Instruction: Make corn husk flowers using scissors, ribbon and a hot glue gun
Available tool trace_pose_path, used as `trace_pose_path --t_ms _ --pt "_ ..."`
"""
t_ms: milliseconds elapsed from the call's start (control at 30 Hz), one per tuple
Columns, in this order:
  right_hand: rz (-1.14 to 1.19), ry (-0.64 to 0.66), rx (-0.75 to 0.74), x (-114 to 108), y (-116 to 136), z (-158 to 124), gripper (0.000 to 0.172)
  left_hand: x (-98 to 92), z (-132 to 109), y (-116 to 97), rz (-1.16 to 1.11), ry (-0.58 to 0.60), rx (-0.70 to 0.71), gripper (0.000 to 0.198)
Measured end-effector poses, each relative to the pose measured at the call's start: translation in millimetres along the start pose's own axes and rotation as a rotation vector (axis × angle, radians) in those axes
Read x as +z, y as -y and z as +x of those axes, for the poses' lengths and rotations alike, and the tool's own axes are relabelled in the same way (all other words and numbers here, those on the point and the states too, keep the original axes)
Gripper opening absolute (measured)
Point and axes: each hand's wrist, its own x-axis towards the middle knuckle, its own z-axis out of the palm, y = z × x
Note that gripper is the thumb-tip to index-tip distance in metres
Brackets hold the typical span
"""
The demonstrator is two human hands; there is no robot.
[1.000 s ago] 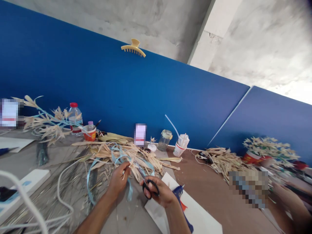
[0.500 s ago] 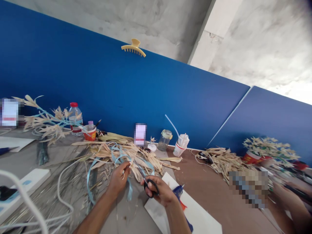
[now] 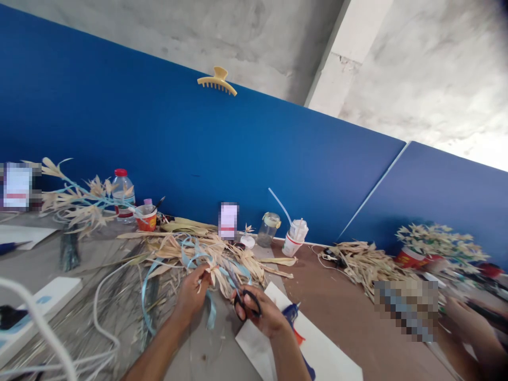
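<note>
My left hand pinches a small pale dried-husk flower at its base, in front of a heap of dried husks. Black-handled scissors are in my right hand, with fingers through the loops and the blades pointing up and left toward the flower. A light blue ribbon hangs just right of my left hand, and more of it curls over the husks. The scissor tips are hard to make out against the husks.
A blue glue gun lies on white sheets at my right. Behind stand a phone, a jar and cups. White cables and a power strip lie left. Another person's hand is far right.
The scissor handles have spread apart and tilted slightly in my right hand. The flower in my left hand has turned a little and shows more fully.
</note>
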Motion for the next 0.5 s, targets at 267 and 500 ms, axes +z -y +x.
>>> trace_pose_path --t_ms 267,500 --pt "-0.028 -0.026 0.004 1.4 -1.3 1.4 0.055 0.7 -0.9 5.8 -0.036 0.047 -0.004 0.021" --pt "-0.014 -0.028 -0.025 -1.3 -4.0 2.1 0.056 1.2 0.7 5.4 -0.077 -0.026 -0.025 0.021"
